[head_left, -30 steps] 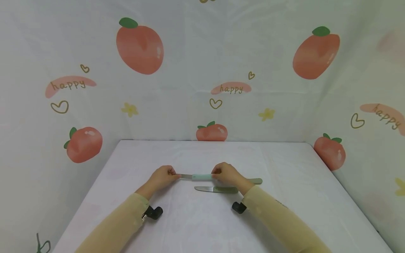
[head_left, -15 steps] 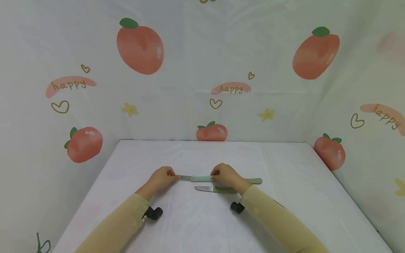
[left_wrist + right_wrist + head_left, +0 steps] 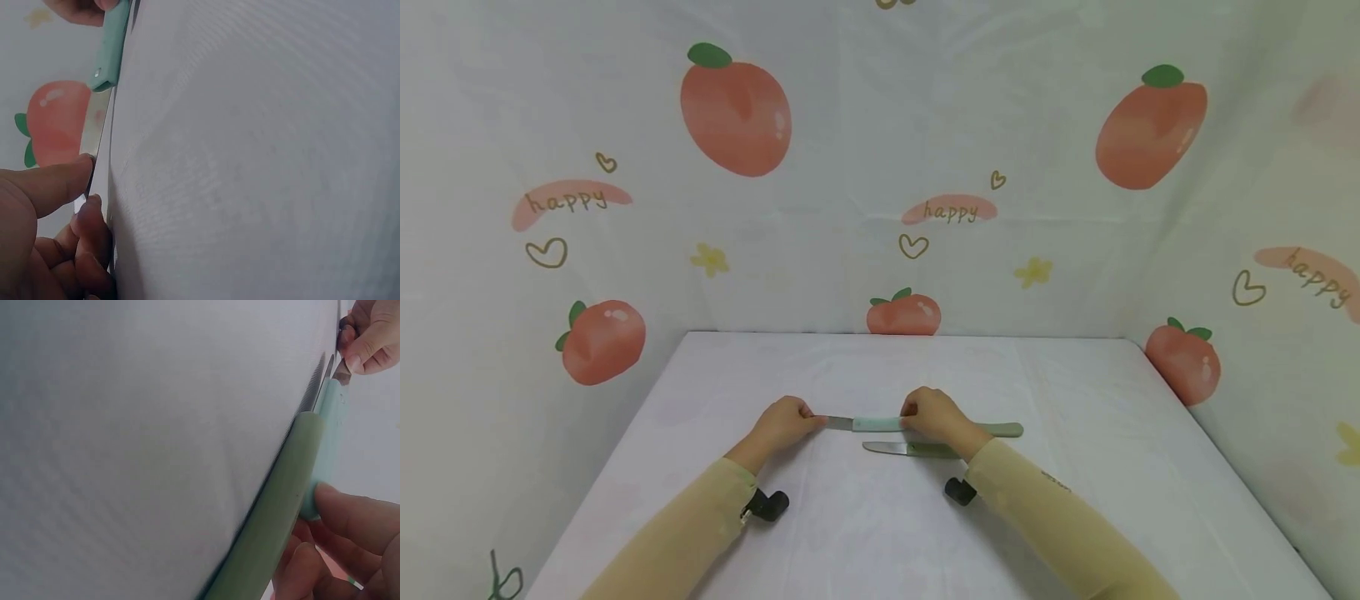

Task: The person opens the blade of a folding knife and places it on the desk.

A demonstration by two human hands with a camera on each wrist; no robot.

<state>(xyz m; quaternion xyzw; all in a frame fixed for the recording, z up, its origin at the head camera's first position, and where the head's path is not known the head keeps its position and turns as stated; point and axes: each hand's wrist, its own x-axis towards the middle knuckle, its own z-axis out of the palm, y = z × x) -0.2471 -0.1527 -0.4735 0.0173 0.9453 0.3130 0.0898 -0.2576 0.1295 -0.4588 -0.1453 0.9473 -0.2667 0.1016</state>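
Observation:
A knife with a mint-green handle lies crosswise between both hands, its blade pointing left. My left hand pinches the blade near its tip between thumb and fingers, which cover the tip. At the other end, the thumb and fingers of my right hand pinch the handle's butt. In the right wrist view, that mint handle shows behind a green-handled knife. The head view has this second knife just in front, blade also to the left, its handle end hidden by the right wrist.
A pale green handle sticks out to the right from behind my right wrist. Everything lies on a table with a white cloth. A white curtain printed with fruit stands behind and along both sides.
Both hands and the mint-handled knife have shifted very slightly left and nearer. The right forearm has swung a little left, showing more of the pale green handle. Both grips stay the same.

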